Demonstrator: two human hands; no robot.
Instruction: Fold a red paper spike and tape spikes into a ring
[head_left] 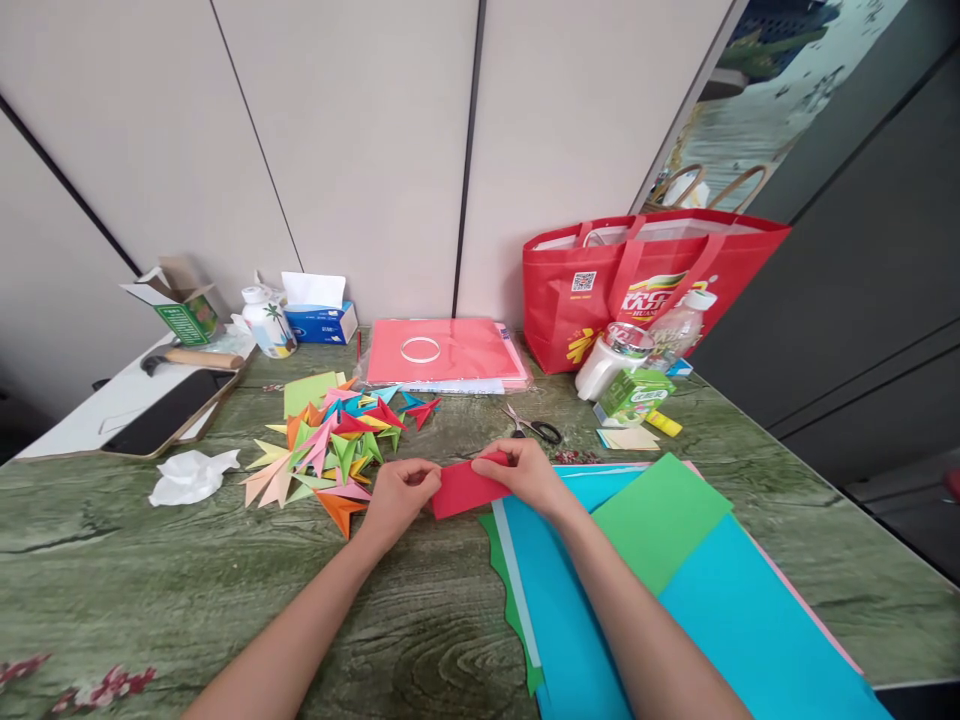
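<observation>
A red paper rectangle (469,488) is held just above the table between my two hands. My left hand (401,495) pinches its left end, and my right hand (529,475) grips the upper right corner. Left of the paper lies a pile of folded paper pieces (337,440) in orange, pink, green, yellow, red and blue. Under my right forearm spread large blue sheets (750,610), topped by a green sheet (664,520). Black-handled scissors (544,430) rest just beyond my right hand.
At the back lies a packet of red paper (472,350) with a white ring (420,349) on it. A red bag (570,300), a jar (607,360) and a green box (634,397) stand back right. At left are a phone (172,410), hammer (199,357) and crumpled tissue (193,476).
</observation>
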